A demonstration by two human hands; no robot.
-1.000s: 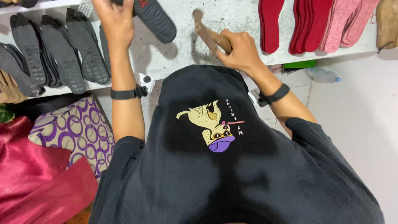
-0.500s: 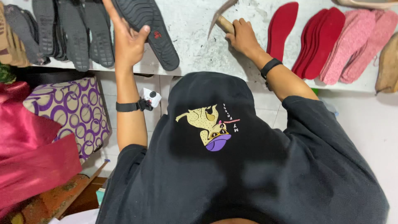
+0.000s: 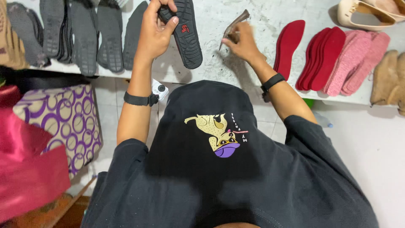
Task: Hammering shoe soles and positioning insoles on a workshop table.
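My left hand (image 3: pixel 155 30) grips a black rubber shoe sole (image 3: pixel 186 34) by its upper end; the sole hangs tread side up over the white worktable (image 3: pixel 211 67). My right hand (image 3: pixel 241 43) holds a curved brown-handled tool (image 3: pixel 234 25), its dark tip pointing up and away, just right of the sole. Both wrists wear black bands. A black shirt with a printed animal fills the lower view.
Several grey and black soles (image 3: pixel 84 33) lie in a row at the table's left. Red insoles (image 3: pixel 312 55) and pink insoles (image 3: pixel 358 63) lie to the right, with beige shoes (image 3: pixel 367 12) beyond. A purple-ringed box (image 3: pixel 63 122) and red cloth (image 3: pixel 29 169) sit lower left.
My left hand has drawn the black sole nearer and further right. My right hand stays on the tool, whose tip now points up; the view has tilted down the table.
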